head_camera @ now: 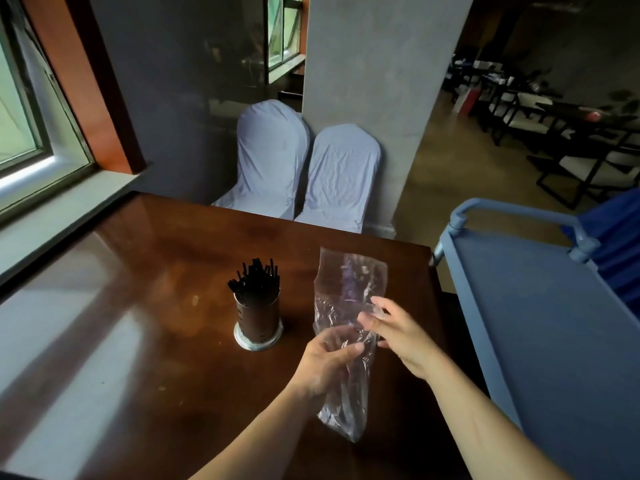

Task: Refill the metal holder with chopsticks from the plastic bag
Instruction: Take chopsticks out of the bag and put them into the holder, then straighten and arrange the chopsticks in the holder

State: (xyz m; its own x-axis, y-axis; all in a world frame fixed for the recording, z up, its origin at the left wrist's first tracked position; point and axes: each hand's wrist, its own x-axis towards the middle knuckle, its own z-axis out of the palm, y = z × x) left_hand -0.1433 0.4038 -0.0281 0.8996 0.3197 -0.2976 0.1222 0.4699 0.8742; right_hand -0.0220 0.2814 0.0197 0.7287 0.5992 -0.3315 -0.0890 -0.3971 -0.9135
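Note:
A round metal holder (258, 323) stands upright near the middle of the dark wooden table (138, 341), filled with several black chopsticks (256, 277) that stick out of its top. To its right a clear plastic bag (349, 282) is held up lengthwise above the table; it looks empty. My left hand (329, 362) grips the bag at its middle, thumb on the front. Just right of it, my right hand (398, 332) pinches the bag's right side with thumb and fingertips.
Two chairs in pale covers (304, 168) stand behind the table's far edge against a grey pillar. A blue cart (540, 306) with a rail sits close to the table's right side. A window sill (52, 202) runs along the left. Dark tables and chairs (571, 133) fill the back right.

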